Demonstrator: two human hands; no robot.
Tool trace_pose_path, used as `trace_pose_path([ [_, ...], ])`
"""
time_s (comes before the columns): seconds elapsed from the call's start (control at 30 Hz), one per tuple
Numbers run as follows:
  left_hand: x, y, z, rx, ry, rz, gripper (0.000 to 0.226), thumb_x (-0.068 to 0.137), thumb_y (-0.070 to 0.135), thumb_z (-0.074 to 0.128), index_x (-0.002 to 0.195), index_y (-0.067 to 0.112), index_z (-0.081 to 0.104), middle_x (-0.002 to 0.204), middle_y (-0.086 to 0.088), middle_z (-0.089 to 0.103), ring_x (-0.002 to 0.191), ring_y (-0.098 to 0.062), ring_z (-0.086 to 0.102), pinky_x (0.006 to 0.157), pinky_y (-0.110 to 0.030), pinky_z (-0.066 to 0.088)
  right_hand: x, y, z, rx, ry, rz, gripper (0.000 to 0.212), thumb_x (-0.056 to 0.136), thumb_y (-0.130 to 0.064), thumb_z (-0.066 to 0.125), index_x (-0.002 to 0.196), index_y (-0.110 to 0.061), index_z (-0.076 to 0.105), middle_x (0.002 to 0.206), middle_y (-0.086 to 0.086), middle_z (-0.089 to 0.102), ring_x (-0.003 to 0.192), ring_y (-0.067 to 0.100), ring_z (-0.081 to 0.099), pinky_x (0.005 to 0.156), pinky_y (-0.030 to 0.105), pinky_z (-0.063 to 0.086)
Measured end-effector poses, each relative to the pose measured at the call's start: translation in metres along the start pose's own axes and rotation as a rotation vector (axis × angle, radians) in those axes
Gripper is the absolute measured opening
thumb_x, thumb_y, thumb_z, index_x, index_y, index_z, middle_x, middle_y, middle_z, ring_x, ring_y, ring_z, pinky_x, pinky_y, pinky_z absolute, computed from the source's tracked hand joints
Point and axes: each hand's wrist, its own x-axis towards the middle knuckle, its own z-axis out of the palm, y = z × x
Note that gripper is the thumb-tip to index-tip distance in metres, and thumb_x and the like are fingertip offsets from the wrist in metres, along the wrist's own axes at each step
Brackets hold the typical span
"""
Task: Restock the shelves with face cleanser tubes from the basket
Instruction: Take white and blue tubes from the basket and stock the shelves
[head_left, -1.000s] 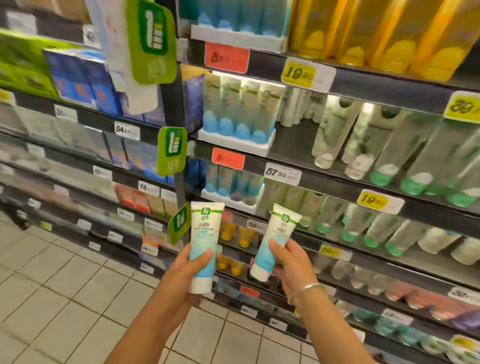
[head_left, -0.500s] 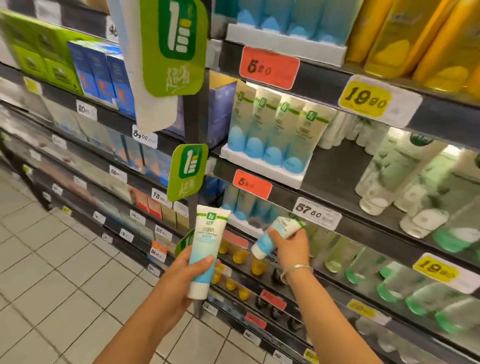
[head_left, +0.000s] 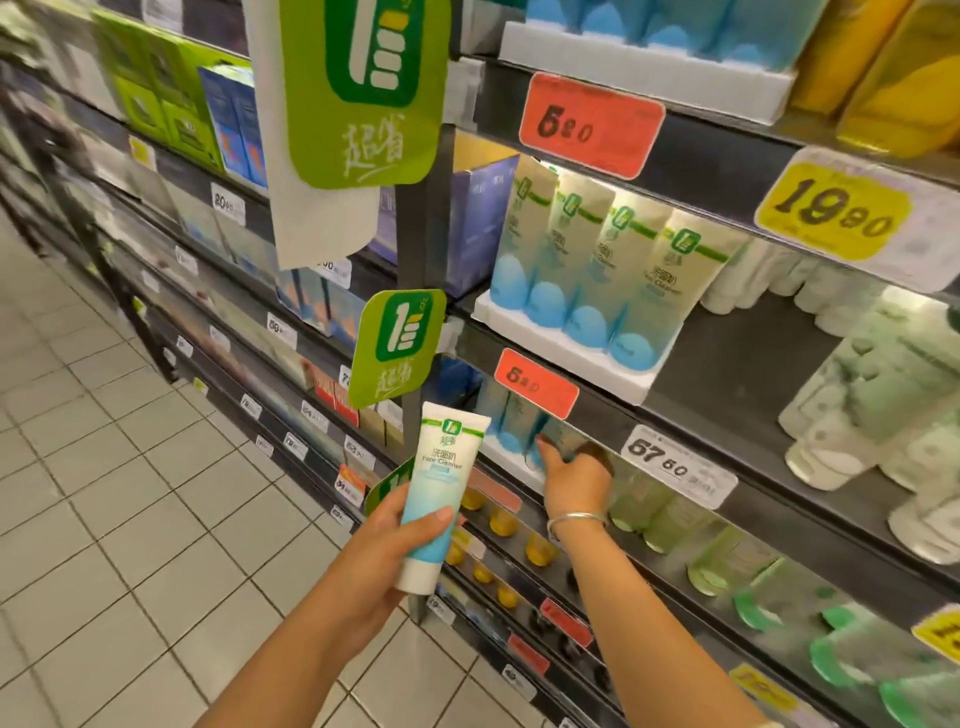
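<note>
meanwhile left hand (head_left: 387, 540) grips cleanser tube (head_left: 439, 493); right hand (head_left: 574, 480) pinches shelved tube (head_left: 558, 441) behind red price tag (head_left: 536, 383).

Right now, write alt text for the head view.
The left hand holds a face cleanser tube upright, while the right hand reaches into a store shelf among matching tubes below a red price tag.

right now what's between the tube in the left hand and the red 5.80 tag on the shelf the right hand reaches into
In the head view, nothing lies between the held tube and the lower red tag: only the shelf's dark opening shows there, with the green hanging sign off to the left.
</note>
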Motion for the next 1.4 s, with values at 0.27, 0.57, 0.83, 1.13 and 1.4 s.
trace_pose_path([
  [0.27,-0.001,0.002,-0.011,-0.020,0.012,0.001,0.057,0.061,0.032,0.073,0.116,0.033,0.059,0.101,-0.002,0.072,0.077,-0.006,0.068,0.056,-0.019,0.050,0.007,0.000,0.011,-0.346,-0.153,0.029,0.043,0.093,-0.034,0.050,0.106,0.005,0.061,0.108,0.021,0.064,0.105,0.032,0.058,0.086,0.033,0.042],
  [0.57,-0.003,0.004,-0.015,-0.025,-0.018,-0.007,0.051,0.055,0.035,0.077,0.104,0.043,0.064,0.096,0.003,0.071,0.069,-0.007,0.064,0.055,-0.025,0.050,0.005,-0.004,0.010,-0.332,-0.194,0.120,0.047,0.094,-0.033,0.050,0.117,0.008,0.054,0.119,0.024,0.059,0.113,0.035,0.054,0.093,0.036,0.040],
  [0.83,0.016,-0.011,-0.002,0.097,-0.067,-0.061,0.047,0.065,0.023,0.077,0.109,0.027,0.061,0.091,0.003,0.071,0.071,-0.007,0.067,0.056,-0.021,0.051,-0.045,-0.005,-0.032,0.228,-0.200,0.230,0.007,0.092,-0.021,0.054,0.097,-0.017,0.058,0.104,0.006,0.061,0.087,0.019,0.061,0.077,0.033,0.054],
  [1.13,0.061,-0.029,0.044,0.464,-0.219,-0.052,0.040,0.073,0.017,0.077,0.103,0.017,0.050,0.098,-0.002,0.065,0.079,-0.007,0.065,0.060,-0.018,0.052,-0.061,-0.004,-0.065,0.502,-0.416,0.424,0.016,0.088,-0.003,0.058,0.103,-0.010,0.056,0.103,0.015,0.065,0.089,0.023,0.066,0.065,0.027,0.059],
  [1.4,0.084,-0.033,0.078,0.616,-0.232,0.058,0.043,0.080,0.013,0.070,0.121,0.013,0.055,0.116,-0.007,0.060,0.104,-0.020,0.059,0.088,-0.030,0.051,-0.041,0.002,-0.069,0.392,-0.144,0.405,0.020,0.083,-0.004,0.065,0.092,-0.012,0.050,0.094,0.010,0.063,0.087,0.024,0.065,0.073,0.040,0.059],
])
